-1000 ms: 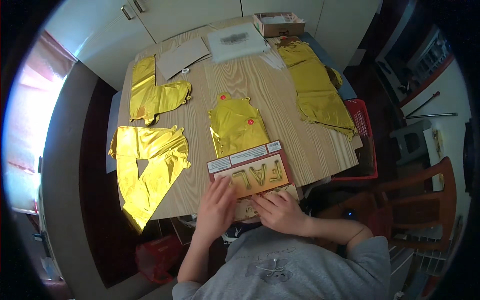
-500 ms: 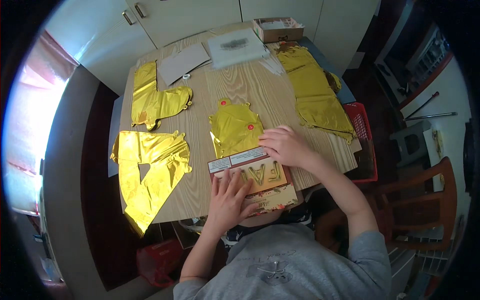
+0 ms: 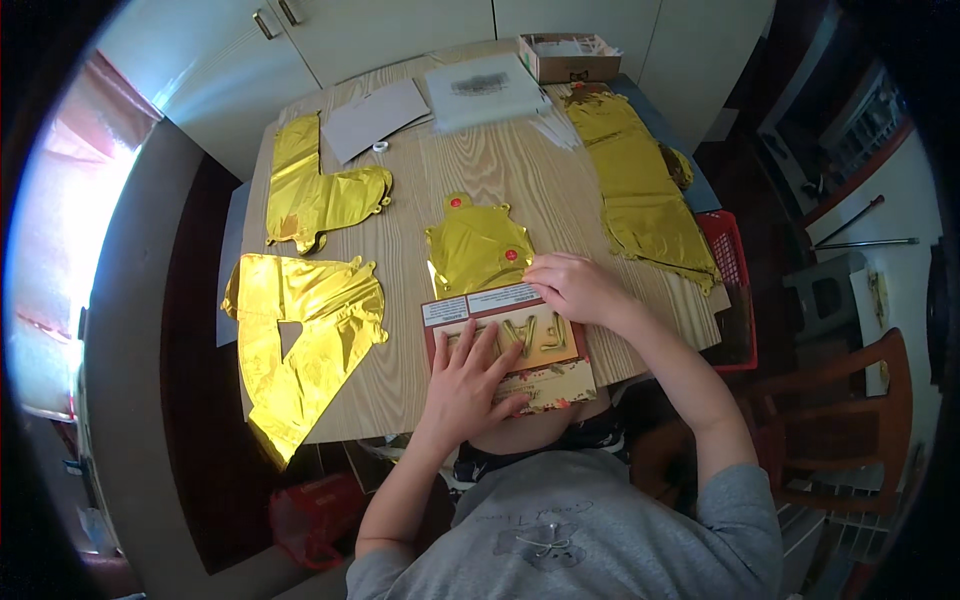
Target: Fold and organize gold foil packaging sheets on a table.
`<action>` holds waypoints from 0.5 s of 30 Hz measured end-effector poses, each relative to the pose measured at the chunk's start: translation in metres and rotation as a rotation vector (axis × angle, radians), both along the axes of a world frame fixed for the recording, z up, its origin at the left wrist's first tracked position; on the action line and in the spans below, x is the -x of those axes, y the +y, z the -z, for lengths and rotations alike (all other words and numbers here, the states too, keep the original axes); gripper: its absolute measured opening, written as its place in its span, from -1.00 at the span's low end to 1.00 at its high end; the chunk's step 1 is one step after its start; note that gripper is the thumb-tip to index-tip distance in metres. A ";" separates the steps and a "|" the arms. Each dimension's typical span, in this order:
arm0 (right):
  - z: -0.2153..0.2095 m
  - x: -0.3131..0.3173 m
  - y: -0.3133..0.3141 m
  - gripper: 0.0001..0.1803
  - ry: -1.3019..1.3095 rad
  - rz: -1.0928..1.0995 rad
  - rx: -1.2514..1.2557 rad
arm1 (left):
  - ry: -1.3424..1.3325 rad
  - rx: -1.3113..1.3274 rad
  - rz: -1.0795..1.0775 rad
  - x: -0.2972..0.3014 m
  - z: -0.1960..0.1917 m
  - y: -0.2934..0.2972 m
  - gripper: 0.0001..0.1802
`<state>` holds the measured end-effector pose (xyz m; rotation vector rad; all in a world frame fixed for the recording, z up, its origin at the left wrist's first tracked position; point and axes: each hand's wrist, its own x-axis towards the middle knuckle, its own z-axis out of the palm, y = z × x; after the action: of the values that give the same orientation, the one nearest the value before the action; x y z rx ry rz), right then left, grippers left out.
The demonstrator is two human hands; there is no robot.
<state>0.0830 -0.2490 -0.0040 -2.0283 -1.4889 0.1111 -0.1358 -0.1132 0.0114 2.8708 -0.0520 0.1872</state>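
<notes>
A flat printed package (image 3: 560, 385) with a red border and gold letter pictures lies at the table's near edge. My left hand (image 3: 470, 385) rests spread on it, fingers pointing away from me. Just beyond, and partly under the package's far edge, is a folded gold foil balloon (image 3: 478, 245) with two round red stickers. My right hand (image 3: 575, 288) has its fingers drawn together at the balloon's right edge, by the package's far right corner, and appears to pinch the foil. The fingertips are partly hidden.
Gold foil balloons lie flat at the left (image 3: 325, 200), near left (image 3: 330, 345) and right (image 3: 640, 190) of the wooden table (image 3: 400, 270). White sheets (image 3: 375, 120), a tape roll (image 3: 381, 147), a clear plastic sheet (image 3: 485, 95) and an open box (image 3: 570, 68) sit toward the back.
The package has slid slightly away from me, covering a little more of the folded balloon. My right fingers have curled in more at the balloon's edge. My left hand stays on the package.
</notes>
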 end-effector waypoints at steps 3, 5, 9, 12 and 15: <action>-0.004 0.001 0.001 -0.79 0.028 0.008 -0.041 | -0.012 -0.009 -0.003 -0.004 -0.002 0.001 -0.29; 0.000 -0.003 0.002 -0.79 0.011 -0.004 -0.068 | -0.011 -0.014 -0.003 -0.005 -0.002 0.002 -0.29; 0.002 -0.010 0.005 -0.79 -0.003 -0.036 -0.049 | -0.015 -0.017 -0.011 -0.005 0.000 0.002 -0.25; 0.002 -0.012 0.007 -0.79 -0.029 -0.057 -0.031 | -0.007 -0.010 -0.026 -0.007 -0.001 0.000 -0.22; 0.000 -0.013 0.007 -0.79 -0.012 -0.056 -0.040 | -0.009 -0.002 -0.035 -0.009 0.000 0.000 -0.20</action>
<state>0.0955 -0.2419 -0.0037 -1.9591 -1.5440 0.0917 -0.1267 -0.1132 0.0115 2.8742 -0.0040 0.2064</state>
